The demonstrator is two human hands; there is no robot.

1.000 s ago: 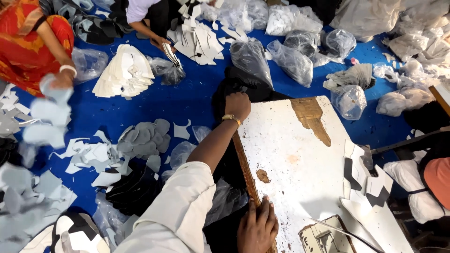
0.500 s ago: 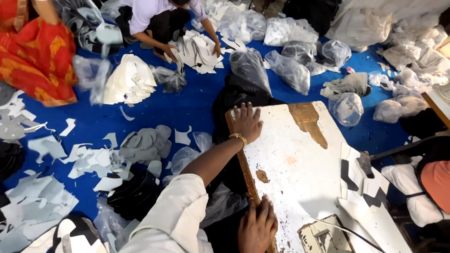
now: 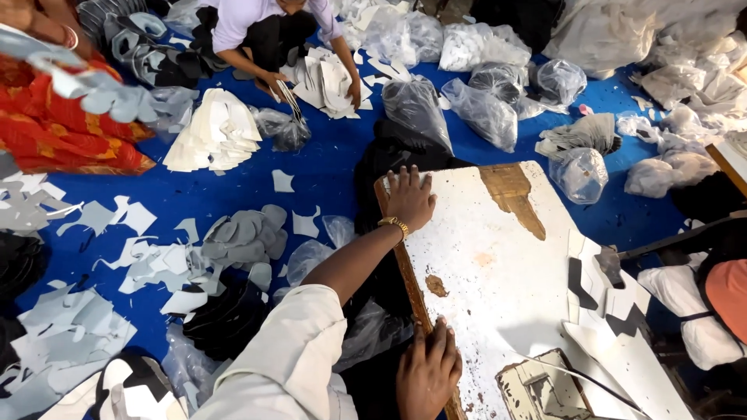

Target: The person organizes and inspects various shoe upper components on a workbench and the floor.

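Since the earlier frame, the left hand (image 3: 410,198) has slid from the black bundle (image 3: 393,155) onto the far corner of the white board (image 3: 498,272), fingers spread flat and gripping nothing. Nearer, the right hand (image 3: 428,373) rests on the board's wooden edge, fingers together, also holding nothing. Both hands seem to be steadying or shifting this surface over the blue floor (image 3: 327,179); moving it would call for a firm grip on that edge.

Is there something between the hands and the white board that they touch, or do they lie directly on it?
Nothing visible lies between. The left hand rests flat on the far left corner of the white board, and the right hand presses on its near left edge.
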